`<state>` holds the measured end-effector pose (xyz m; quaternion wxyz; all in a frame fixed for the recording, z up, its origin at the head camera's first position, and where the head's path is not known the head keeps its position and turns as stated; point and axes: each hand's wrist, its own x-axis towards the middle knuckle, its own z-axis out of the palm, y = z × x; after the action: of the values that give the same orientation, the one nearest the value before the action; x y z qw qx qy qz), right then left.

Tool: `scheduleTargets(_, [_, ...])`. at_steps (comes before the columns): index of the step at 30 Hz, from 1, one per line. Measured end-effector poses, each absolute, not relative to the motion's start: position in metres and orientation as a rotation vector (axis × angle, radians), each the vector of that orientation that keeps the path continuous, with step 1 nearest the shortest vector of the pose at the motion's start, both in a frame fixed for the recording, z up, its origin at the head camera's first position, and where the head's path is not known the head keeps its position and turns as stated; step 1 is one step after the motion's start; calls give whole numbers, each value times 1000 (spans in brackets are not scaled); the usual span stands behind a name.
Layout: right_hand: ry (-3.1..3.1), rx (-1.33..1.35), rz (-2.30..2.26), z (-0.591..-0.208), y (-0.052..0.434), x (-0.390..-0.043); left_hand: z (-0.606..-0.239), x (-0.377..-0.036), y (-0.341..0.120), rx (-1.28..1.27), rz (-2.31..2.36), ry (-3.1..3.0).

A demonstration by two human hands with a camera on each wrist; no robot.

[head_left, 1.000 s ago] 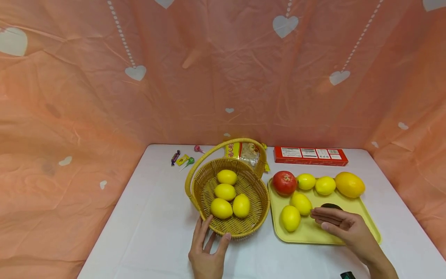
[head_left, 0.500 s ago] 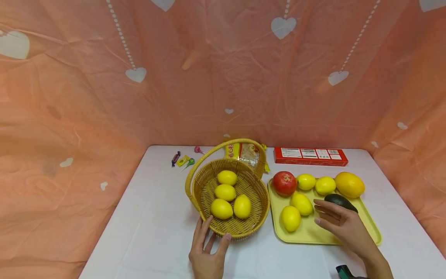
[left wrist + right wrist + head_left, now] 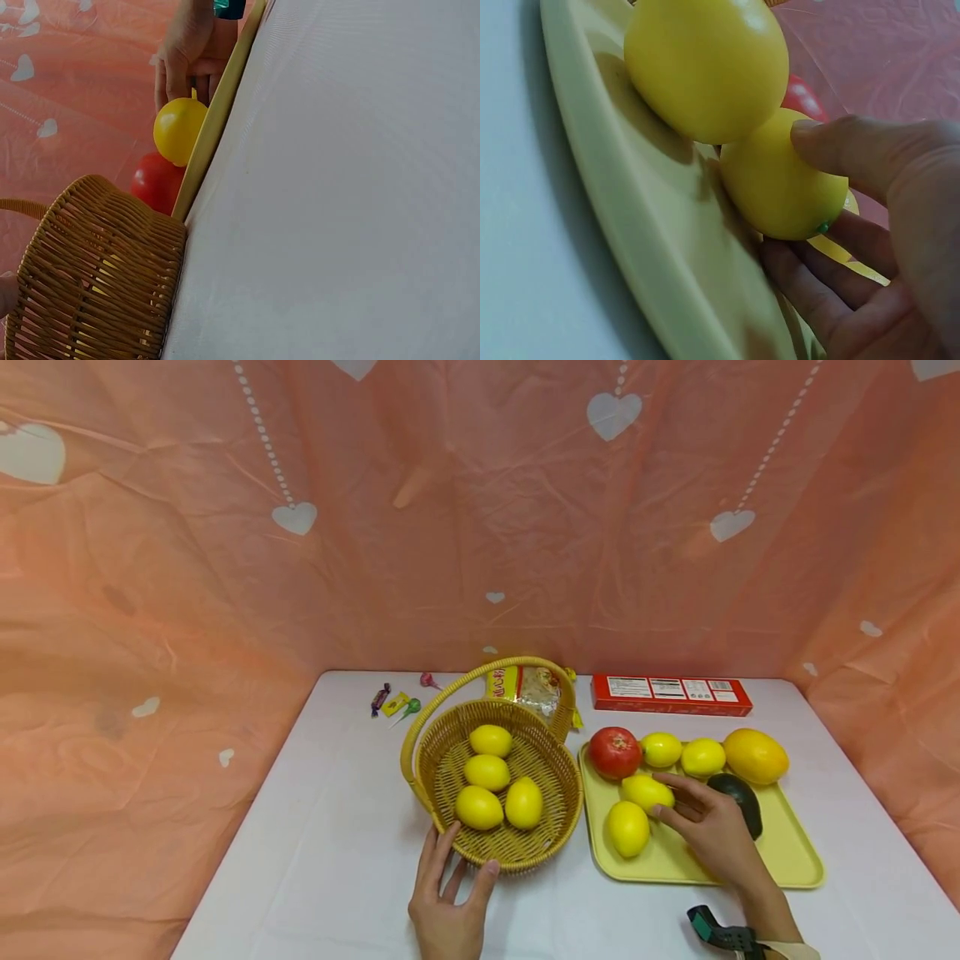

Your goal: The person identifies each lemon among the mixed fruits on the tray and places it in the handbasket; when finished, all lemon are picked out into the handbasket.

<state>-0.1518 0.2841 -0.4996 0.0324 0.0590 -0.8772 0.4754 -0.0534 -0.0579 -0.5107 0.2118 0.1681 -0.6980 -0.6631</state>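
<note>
My right hand (image 3: 716, 831) pinches a yellow lemon (image 3: 647, 794) on the pale yellow tray (image 3: 795, 870). In the right wrist view, the thumb (image 3: 840, 146) lies on this lemon (image 3: 772, 184), with the other fingers below and behind it. A second lemon (image 3: 627, 828) touches it. My left hand (image 3: 450, 906) rests against the near rim of a wicker basket (image 3: 558, 777), fingers spread. Several lemons (image 3: 487, 772) lie inside the basket. The left wrist view shows the basket's woven side (image 3: 105, 277), with only a bit of the left hand at the edge.
Also on the tray are a pomegranate (image 3: 615, 752), more lemons (image 3: 702, 757), an orange-yellow fruit (image 3: 755, 756) and an avocado (image 3: 738, 802). Behind stand a red box (image 3: 671, 695) and a clear food packet (image 3: 536, 689). Wrapped candies (image 3: 381, 700) and lollipops (image 3: 412, 706) lie at the back left.
My right hand has moved left from in front of the avocado and taken hold of the lemon, which has turned slightly. More of the avocado shows. The left hand stays at the basket.
</note>
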Motion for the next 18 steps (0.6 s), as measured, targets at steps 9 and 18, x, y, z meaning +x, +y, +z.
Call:
scheduleTargets(9, [-2638,125,1414,-483,282,-145,-510,-53,-58,470,-1835,-1942])
scheduleTargets(18, [-2534,447,1659,-459,273,-143,-510,-53,-58,466,-1846,-1942])
